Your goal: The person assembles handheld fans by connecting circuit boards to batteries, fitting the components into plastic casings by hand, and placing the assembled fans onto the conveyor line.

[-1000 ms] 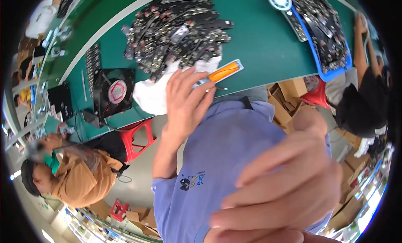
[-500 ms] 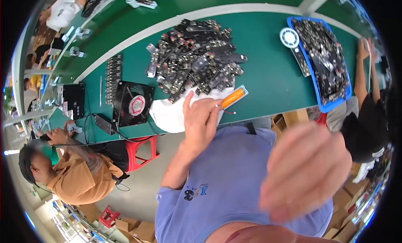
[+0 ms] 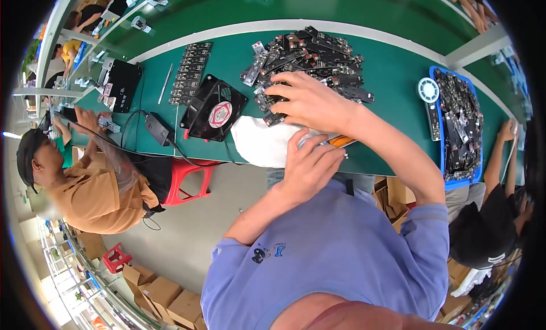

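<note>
On the green surface (image 3: 392, 74), the right hand (image 3: 310, 100) reaches into the pile of dark circuit boards (image 3: 307, 57) at 12 o'clock, its grip curled on one board. The left hand (image 3: 310, 165) at 6 o'clock presses an orange-handled tool (image 3: 341, 141) against a white cloth (image 3: 261, 142), grip clenched around it. A black fan (image 3: 215, 108) sits at 9 o'clock.

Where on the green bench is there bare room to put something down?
Bare green lies between the pile of dark parts and the blue tray, beside the round white reel. Crowded: around the black fan and white cloth.
</note>
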